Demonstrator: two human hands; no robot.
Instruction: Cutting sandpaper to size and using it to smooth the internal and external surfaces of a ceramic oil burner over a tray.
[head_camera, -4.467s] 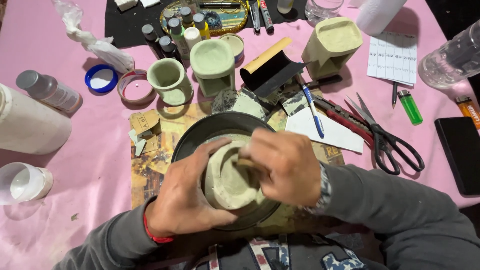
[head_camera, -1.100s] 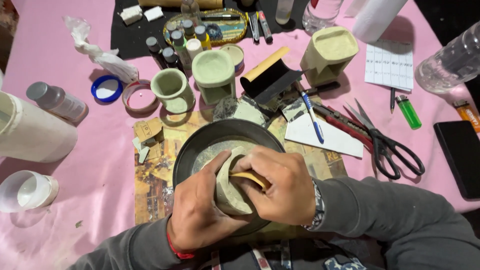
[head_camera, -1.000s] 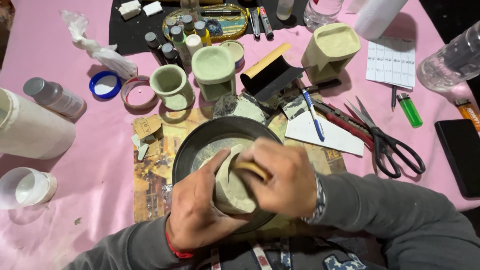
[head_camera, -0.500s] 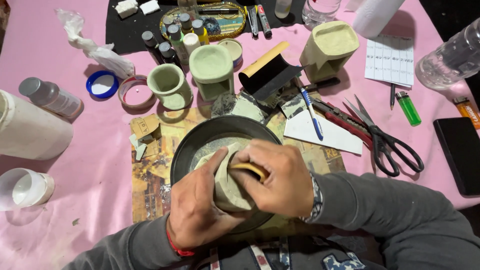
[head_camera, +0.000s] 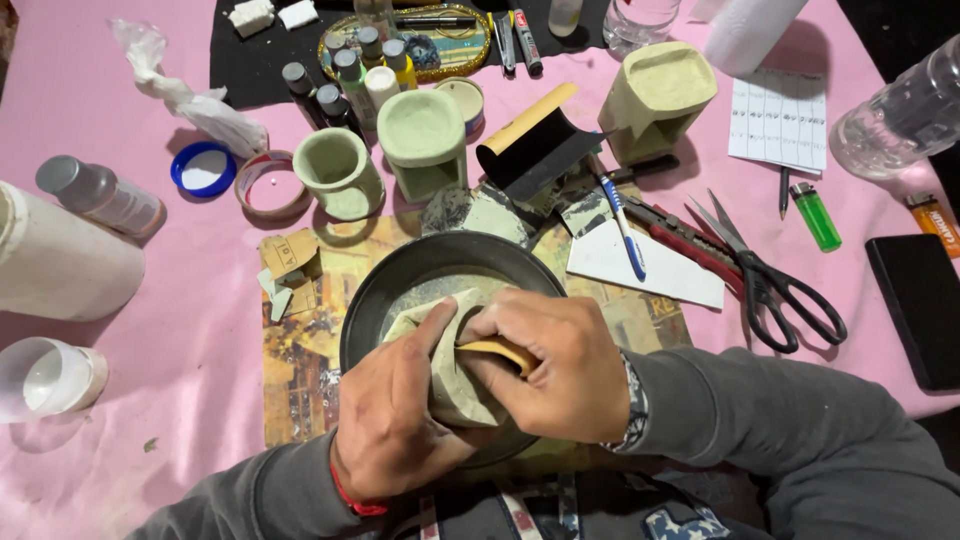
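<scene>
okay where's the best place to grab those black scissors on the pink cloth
Probably take the black scissors by the two handle loops at their near right end, coming from above. They lie flat and closed, blades pointing up-left toward the red utility knife, with bare pink cloth around the loops.

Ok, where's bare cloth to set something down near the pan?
Bare pink cloth lies left of the pan, between the white cup and the print. Behind the pan it is crowded: green pots, bottles, scissors.
</scene>
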